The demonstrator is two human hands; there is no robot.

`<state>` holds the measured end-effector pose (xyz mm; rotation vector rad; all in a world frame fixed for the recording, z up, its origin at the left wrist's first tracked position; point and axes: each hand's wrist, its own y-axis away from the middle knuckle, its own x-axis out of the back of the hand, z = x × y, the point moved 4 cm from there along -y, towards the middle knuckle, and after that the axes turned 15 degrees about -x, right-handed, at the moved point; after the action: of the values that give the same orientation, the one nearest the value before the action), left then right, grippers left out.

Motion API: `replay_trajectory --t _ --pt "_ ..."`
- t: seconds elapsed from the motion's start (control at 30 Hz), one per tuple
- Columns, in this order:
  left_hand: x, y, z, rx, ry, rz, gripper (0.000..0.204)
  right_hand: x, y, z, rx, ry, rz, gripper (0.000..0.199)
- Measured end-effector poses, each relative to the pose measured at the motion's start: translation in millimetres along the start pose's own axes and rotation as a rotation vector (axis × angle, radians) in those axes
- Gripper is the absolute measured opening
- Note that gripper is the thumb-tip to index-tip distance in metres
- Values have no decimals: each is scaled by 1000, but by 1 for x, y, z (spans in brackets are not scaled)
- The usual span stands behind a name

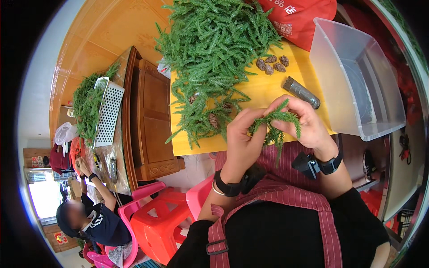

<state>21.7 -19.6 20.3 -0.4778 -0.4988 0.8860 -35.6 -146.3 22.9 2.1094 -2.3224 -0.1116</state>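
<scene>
Close in front of my chest, over the table's near edge, a green artificial pine sprig (pixel 278 120) is pinched between my two hands. My left hand (pixel 245 131) grips one side of it, fingers closed. On the other side, my right hand (pixel 306 123) closes thumb and fingers on the same sprig. Beyond them a dark grey roll (pixel 301 92) with a jagged end lies on the yellow tabletop (pixel 263 94). Several brown pine cones (pixel 269 69) sit in a group farther back. A large heap of green pine sprigs (pixel 219 44) covers the table's left, with pine cones (pixel 213 120) among the nearer ones.
At the right stands a translucent plastic bin (pixel 357 85), and a red bag (pixel 299 22) lies behind it. Leftward are a red stool (pixel 161 223), a wooden cabinet (pixel 154 102) and a white perforated basket (pixel 108 116) beside greenery. Another person (pixel 100 223) sits working at the far left.
</scene>
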Motion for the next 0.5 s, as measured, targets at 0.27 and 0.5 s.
replay_trajectory --t 0.27,0.5 --pt "3 4 -10 90 0 -5 19 0 -1 2 13 -27 12 17" --pt "7 -7 10 -324 -321 3 23 -1 2 -6 14 -47 17 16"
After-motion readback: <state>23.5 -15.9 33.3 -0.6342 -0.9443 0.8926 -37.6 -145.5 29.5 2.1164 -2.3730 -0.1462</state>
